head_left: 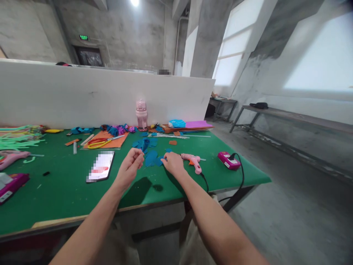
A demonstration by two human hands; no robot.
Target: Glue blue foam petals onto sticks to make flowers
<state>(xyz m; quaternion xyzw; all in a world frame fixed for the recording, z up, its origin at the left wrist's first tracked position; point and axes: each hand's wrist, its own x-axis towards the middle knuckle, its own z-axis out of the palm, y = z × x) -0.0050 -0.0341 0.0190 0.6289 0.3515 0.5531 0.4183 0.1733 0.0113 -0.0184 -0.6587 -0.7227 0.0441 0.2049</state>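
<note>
My left hand (131,162) is raised over the green table with thumb and fingers pinched together. A dark blue, folded paper flower (145,144) shows just above its fingertips, seemingly held by a part I cannot see. My right hand (173,162) reaches down to the tabletop, its fingers curled at the edge of a blue petal piece (159,161). Another rounded blue petal (151,158) lies between the hands, and more blue pieces (153,142) are scattered beyond. Close to the right hand lies a pink glue gun (193,160) with a clear glue stick in its back.
A phone (101,166) lies left of my hands; yellow-and-red-handled scissors (103,142) rest behind it. A magenta box (228,161) with a black cable stands right. Thin wires (171,136), a pink bottle (141,115) and a white partition (110,92) are at the back.
</note>
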